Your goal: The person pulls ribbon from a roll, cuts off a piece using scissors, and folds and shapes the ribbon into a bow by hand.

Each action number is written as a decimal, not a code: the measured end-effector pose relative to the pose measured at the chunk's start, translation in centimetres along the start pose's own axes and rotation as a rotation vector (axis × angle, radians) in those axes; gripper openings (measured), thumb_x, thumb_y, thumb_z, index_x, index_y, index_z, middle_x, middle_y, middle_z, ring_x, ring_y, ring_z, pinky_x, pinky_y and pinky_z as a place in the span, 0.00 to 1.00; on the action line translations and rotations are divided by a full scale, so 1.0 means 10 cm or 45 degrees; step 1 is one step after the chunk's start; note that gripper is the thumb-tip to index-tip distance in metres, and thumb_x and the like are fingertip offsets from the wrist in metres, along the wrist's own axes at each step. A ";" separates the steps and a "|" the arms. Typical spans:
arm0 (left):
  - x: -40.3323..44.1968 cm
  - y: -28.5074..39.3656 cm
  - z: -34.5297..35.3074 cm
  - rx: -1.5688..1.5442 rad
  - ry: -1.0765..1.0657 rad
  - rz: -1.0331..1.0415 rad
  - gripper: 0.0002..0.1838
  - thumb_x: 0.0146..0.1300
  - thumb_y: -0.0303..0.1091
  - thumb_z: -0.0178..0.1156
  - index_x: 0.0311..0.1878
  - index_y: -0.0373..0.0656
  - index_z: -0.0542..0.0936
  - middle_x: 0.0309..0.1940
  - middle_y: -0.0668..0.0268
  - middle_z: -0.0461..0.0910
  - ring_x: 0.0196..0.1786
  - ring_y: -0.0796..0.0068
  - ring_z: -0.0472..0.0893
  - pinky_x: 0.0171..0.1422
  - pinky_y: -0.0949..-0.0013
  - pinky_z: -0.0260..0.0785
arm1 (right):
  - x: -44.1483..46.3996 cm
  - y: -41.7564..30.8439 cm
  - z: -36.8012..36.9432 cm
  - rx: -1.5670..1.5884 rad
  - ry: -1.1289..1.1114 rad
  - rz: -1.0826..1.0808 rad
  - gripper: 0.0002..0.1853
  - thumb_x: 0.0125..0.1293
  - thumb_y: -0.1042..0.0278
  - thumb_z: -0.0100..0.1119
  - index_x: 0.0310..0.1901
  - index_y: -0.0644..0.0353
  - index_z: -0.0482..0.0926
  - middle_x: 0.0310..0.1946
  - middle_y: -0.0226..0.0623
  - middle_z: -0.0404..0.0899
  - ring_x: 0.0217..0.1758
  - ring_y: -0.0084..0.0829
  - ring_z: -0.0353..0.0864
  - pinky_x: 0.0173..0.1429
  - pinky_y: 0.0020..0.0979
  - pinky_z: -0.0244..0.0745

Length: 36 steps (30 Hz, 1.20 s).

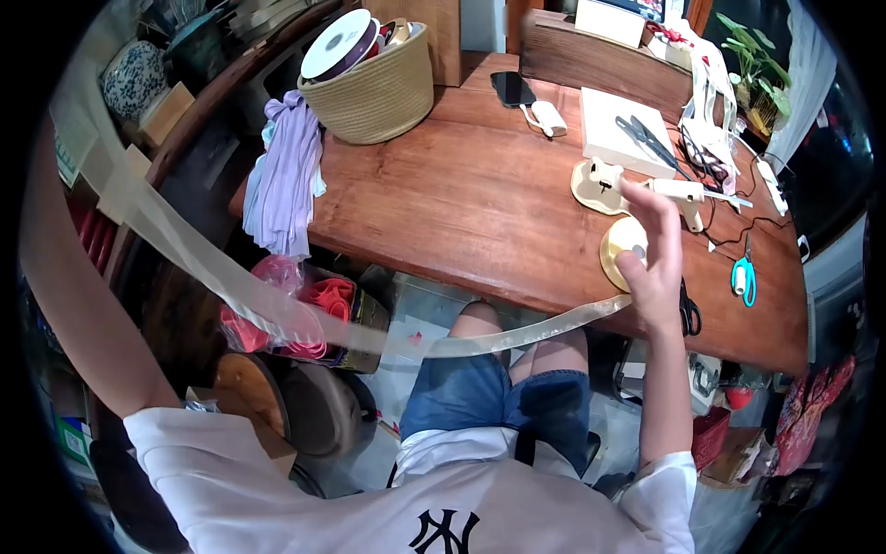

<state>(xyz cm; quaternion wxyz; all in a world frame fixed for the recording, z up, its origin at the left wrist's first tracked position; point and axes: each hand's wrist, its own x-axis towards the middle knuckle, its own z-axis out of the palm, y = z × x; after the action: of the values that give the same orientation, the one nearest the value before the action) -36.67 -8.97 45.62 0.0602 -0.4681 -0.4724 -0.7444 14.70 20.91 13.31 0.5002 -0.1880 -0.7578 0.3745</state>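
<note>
A long, sheer cream ribbon (434, 346) sags in a wide arc across my lap. It runs from the upper left, along my raised left arm, to a ribbon spool (616, 242) near the front edge of the table. My left hand is beyond the left edge of the view, so its grip is hidden. Beside the spool, my right hand (657, 268) is raised with thumb and fingers apart. The thumb overlaps the spool in view; whether it touches cannot be told. Just behind is a cream bear-shaped dish (591, 189), with a white glue gun (678, 191) to its right.
Teal-handled scissors (744, 281) lie at the table's right, black-handled scissors (689, 312) at the front edge. A white box (604, 125) carries a dark tool (651, 143). A woven basket (369, 102) of spools, lilac ribbons (281, 175) and a phone (513, 90) are farther back.
</note>
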 end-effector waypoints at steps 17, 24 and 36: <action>0.40 -0.80 -0.10 -0.462 -0.165 -0.195 0.08 0.64 0.34 0.47 0.35 0.40 0.72 0.25 0.67 0.69 0.29 0.80 0.68 0.33 0.80 0.63 | 0.34 -0.59 0.31 0.758 -1.340 0.751 0.08 0.49 0.74 0.64 0.31 0.67 0.77 0.19 0.34 0.76 0.18 0.21 0.76 0.19 0.20 0.71; -0.23 -1.77 -1.00 -0.960 -0.229 -0.646 0.16 0.66 0.36 0.47 0.21 0.47 0.61 0.15 0.75 0.54 0.14 0.86 0.48 0.15 0.78 0.40 | 0.68 -0.23 -0.86 0.695 -0.734 0.651 0.09 0.49 0.68 0.66 0.24 0.63 0.76 0.13 0.30 0.73 0.10 0.15 0.67 0.17 0.17 0.65; -2.04 -1.29 2.74 -0.427 -0.724 -0.803 0.23 0.54 0.36 0.58 0.53 0.37 0.71 0.34 0.76 0.75 0.23 0.94 0.62 0.20 0.90 0.51 | 1.11 -0.82 -0.23 0.086 -0.799 0.474 0.09 0.46 0.67 0.65 0.23 0.65 0.78 0.13 0.24 0.67 0.15 0.14 0.61 0.18 0.21 0.53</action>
<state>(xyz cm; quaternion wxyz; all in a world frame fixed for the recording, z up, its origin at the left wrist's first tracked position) -14.67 11.69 25.07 -0.3779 -0.4904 -0.4626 -0.6346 12.72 23.82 26.88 0.1723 -0.1821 -0.8144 0.5234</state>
